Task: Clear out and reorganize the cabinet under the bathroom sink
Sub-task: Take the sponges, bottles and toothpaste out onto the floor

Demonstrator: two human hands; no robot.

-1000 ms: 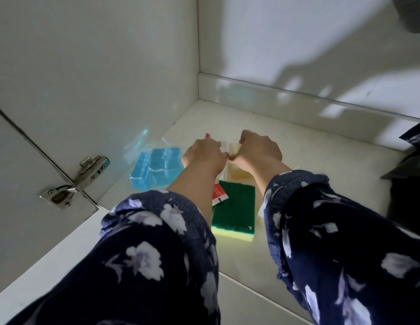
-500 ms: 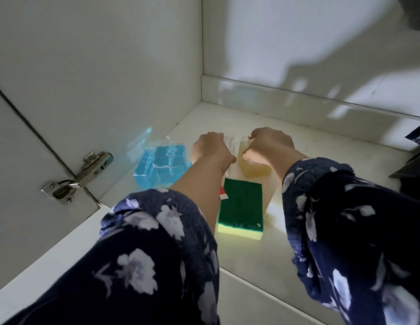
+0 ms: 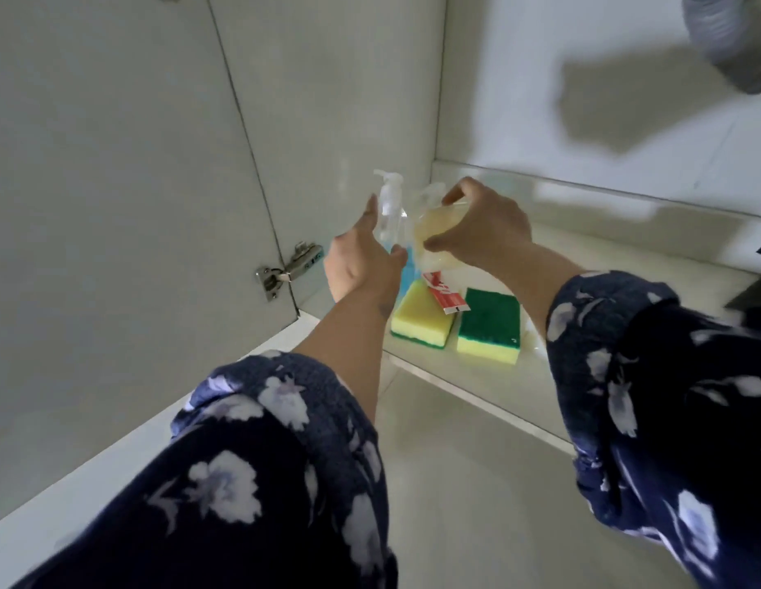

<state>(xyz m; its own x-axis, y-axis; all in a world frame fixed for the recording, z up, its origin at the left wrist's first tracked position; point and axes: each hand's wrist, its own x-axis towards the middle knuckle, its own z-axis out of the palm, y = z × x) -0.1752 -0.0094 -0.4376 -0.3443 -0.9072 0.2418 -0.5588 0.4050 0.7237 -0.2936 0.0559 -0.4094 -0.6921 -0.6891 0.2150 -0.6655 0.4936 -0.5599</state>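
Inside the cabinet [image 3: 603, 265], above its pale floor: left hand [image 3: 361, 261] raised with fingers spread apart, palm beside a clear pump bottle [image 3: 389, 214], thumb and fingertips at the bottle's lower part, grip not closed as far as can be told. Right hand [image 3: 485, 231] just beside it, fingers curled and pinched on a clear plastic packet [image 3: 434, 225] holding something pale yellow, lifted off the floor. Hanging below the packet, a red and white label [image 3: 448, 297]. On the cabinet floor beneath the hands, two sponges side by side near the front edge: left sponge [image 3: 421, 318] yellow side up with its green pad underneath, right sponge [image 3: 491, 323] green side up on a yellow base, slightly apart from one another. Behind the left wrist, a sliver of something blue [image 3: 408, 269], mostly hidden. On the left, open door with a metal hinge [image 3: 289, 267]. Both forearms in dark blue floral sleeves [image 3: 259, 461]. At the top right corner, a blurred grey shape, not identifiable.
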